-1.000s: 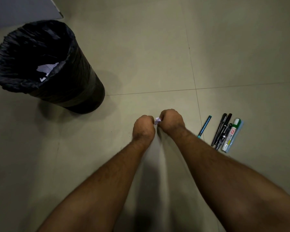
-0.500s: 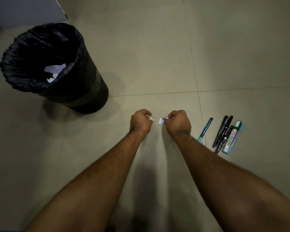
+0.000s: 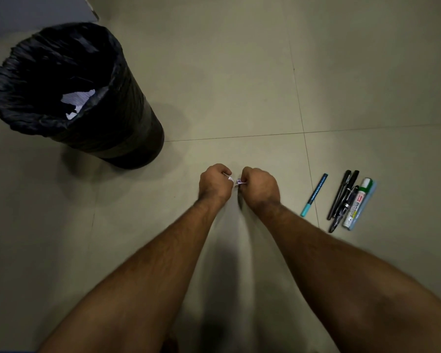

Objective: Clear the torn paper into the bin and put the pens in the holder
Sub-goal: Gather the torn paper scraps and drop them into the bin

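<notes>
Above the tiled floor, my left hand (image 3: 214,183) and my right hand (image 3: 259,188) are held side by side, fingers curled. Each pinches a tiny white paper scrap: one scrap (image 3: 230,178) sticks out of the left fingers, another scrap (image 3: 239,182) out of the right. A black-lined bin (image 3: 127,123) stands at the far left, with torn white paper (image 3: 78,99) inside it. To the right of my hands several pens lie in a row on the floor: a teal-tipped pen (image 3: 315,194), black pens (image 3: 343,197) and a white marker with a green cap (image 3: 358,203). No pen holder is in view.
A grey panel edge (image 3: 36,8) shows at the top left behind the bin. Tile joints (image 3: 301,115) cross the beige floor between the bin and the pens.
My hands pulled apart half a second ago with a scrap in each, and have now come close together again. The view has shifted slightly, so the bin sits more to the right.
</notes>
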{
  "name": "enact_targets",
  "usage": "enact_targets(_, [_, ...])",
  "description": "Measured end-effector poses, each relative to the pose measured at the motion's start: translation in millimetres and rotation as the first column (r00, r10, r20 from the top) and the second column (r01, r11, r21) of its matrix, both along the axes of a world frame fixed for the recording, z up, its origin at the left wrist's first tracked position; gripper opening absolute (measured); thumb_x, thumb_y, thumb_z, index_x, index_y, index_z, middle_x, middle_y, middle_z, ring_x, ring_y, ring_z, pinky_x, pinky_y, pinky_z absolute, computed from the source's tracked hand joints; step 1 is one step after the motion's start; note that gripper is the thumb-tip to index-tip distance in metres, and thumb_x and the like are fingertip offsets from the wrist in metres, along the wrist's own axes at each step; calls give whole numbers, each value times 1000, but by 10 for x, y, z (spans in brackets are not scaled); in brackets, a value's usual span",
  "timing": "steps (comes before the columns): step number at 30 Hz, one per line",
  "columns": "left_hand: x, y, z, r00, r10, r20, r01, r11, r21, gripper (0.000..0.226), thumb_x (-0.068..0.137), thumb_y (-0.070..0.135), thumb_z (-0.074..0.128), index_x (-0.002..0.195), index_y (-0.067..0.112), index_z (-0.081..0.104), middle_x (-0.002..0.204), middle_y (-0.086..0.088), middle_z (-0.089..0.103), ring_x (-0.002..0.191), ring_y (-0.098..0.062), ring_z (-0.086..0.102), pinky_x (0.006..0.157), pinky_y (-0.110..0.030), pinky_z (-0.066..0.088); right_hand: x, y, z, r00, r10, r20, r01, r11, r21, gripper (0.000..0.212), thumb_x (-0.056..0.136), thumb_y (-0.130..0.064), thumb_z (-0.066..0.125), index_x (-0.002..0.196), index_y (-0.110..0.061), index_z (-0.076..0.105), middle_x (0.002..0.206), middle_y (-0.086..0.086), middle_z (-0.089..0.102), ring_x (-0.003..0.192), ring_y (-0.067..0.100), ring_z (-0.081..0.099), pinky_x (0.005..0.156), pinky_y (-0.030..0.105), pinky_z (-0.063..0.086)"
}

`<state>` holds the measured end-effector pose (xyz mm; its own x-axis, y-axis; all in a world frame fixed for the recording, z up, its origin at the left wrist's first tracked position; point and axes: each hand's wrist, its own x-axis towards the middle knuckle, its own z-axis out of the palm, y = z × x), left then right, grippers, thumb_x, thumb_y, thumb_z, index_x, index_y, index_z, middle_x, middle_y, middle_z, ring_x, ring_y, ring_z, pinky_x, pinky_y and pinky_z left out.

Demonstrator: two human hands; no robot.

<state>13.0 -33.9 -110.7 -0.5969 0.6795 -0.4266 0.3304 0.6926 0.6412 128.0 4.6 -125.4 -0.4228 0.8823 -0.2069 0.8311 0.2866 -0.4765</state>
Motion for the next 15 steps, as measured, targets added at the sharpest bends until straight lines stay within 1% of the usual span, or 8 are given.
enact_targets(1, [-6,8,5,1000,5,6,-5,1000,5,16,77,7,68,82,23,69,88,-6,74,81,-25,70,76,-37,60,10,-2,-4,999,-38,-31,38,999,-17,7,86,-16,59,87,-11,63,90,11,68,83,34,61,66,33,41])
enact_targets(3, [-48,28,5,999,28,21,-28,999,26,16,77,8,69,80,24,67,88,-6,73,81,-25,70,76,-37,61,16,-9,34,964,-215,-159,202,974,-99,9,88,-19,64,83,-11,64,85,6,69,78,26,59,64,27,39])
enact_targets(5, [-103,20,13,997,60,39,-62,997,42,17,78,9,71,76,24,65,87,-6,73,81,-25,71,76,-39,61,-43,-13,119,869,-413,-273,359,905,-230,13,86,-22,69,81,-11,66,83,3,69,74,19,58,66,23,39])
enact_targets(7, [-164,38,106,995,79,52,-82,995,58,18,77,10,73,72,25,64,86,-7,73,81,-26,71,77,-41,61,-175,15,234,718,-591,-368,455,798,-395,18,81,-25,74,71,-15,63,79,1,72,71,17,64,69,25,50])
enact_targets(8, [-214,65,185,995,81,54,-85,993,77,19,77,10,73,72,25,63,85,-7,73,81,-26,71,77,-41,61,-261,29,332,630,-662,-406,471,741,-478,21,78,-27,76,66,-17,61,74,-1,71,68,18,67,72,33,57])
enact_targets(10, [-323,100,407,996,82,46,-87,988,127,19,78,8,73,75,24,66,82,-5,73,80,-24,71,77,-40,61,-421,43,588,500,-735,-458,442,672,-595,23,76,-24,78,64,-17,60,67,-3,67,60,17,68,71,44,62])
enact_targets(13, [-472,226,845,997,72,-9,-68,970,234,14,80,7,71,83,20,69,78,-1,72,77,-20,70,76,-36,60,-685,144,1000,335,-779,-530,387,627,-676,21,80,-11,77,66,-13,60,77,4,71,66,18,70,71,41,63])
enact_targets(15, [-656,231,1276,986,147,-81,-107,922,372,10,82,8,68,85,17,70,77,3,69,76,-17,68,75,-29,57,-957,169,1383,256,-775,-577,325,632,-704,19,82,-8,75,70,-10,61,82,11,72,72,21,71,70,37,63])
